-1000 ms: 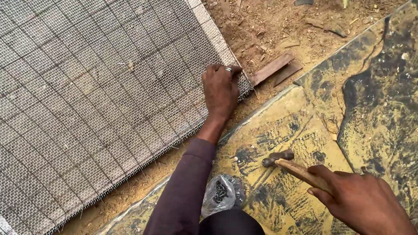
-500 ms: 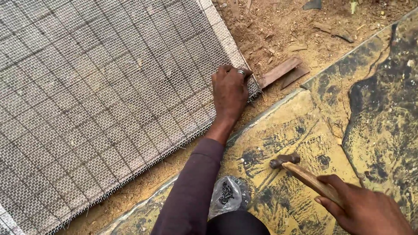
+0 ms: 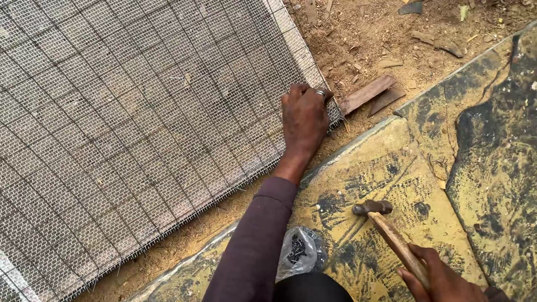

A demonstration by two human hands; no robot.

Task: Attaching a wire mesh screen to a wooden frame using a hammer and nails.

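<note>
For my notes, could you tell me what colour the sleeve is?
Dark purple sleeve, on the left arm; seen in the head view.

Left hand (image 3: 305, 120) presses wire mesh (image 3: 140, 123) corner; right hand (image 3: 442, 277) grips hammer (image 3: 391, 235).

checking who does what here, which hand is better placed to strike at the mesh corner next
The right hand, probably: it grips the wooden-handled hammer with its head raised over the yellow sheet. The left hand lies pressed flat on the wire mesh at its corner, pinning it down.
</note>
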